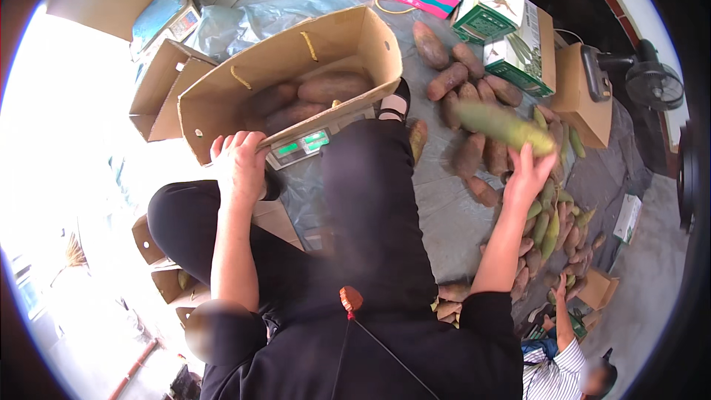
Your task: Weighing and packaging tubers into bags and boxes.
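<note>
Left hand (241, 159) was clamped on the near rim of an open cardboard box (274, 55), its fingers bent over the edge at the lower corner. Inside the box lay several large reddish-brown pieces of produce (333, 87), and a yellow cord handle (309, 46) hung on the far wall. Under the box's near side sat a scale (300, 148), its green display lit. Further right, more brown produce (448, 80) lay loose on a grey floor sheet (444, 222). Above these was a long green-yellow fruit (496, 124), blurred, its right end gripped by the fingers of the right hand (529, 167). Below that hand spread a mixed pile of green and brown produce (566, 230), with a co-worker's hand (561, 289) near its lower end. At far right stood a black fan (654, 85).
</note>
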